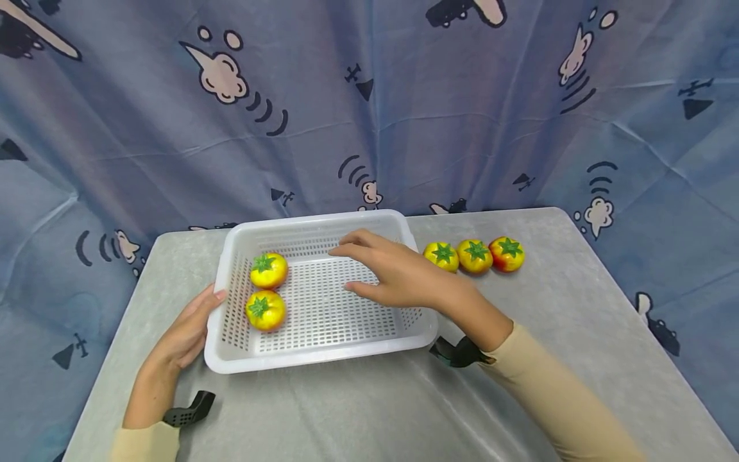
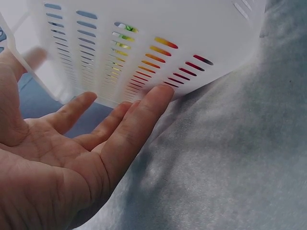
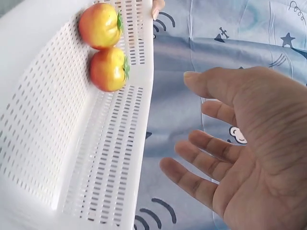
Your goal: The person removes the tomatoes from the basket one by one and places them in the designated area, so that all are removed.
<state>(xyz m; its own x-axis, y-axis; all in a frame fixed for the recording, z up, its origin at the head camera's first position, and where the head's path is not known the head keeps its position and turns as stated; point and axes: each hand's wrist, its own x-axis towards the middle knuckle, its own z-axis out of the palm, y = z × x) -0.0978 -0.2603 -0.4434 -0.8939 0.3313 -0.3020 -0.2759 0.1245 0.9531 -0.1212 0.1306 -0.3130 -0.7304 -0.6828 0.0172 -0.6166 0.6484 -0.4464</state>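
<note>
A white perforated plastic basket [image 1: 323, 357] is on the grey table. Two yellow-and-red tomatoes with green star-shaped tops, a rear one [image 1: 271, 274] and a front one [image 1: 269, 316], lie inside against its left end. At that end my left hand [image 1: 183, 337] holds the basket, thumb over the rim and fingers against the outer wall [image 2: 139, 81]. Above the basket's right half hovers my right hand [image 1: 398, 273], fingers spread and slightly bent, with nothing in it; the right wrist view shows its palm [image 3: 259, 187] bare.
To the right of the basket stand three more tomatoes in a row: a left one [image 1: 441, 256], a middle one [image 1: 475, 259] and a redder right one [image 1: 507, 255]. A blue patterned curtain [image 1: 323, 128] hangs behind the grey table [image 1: 577, 308].
</note>
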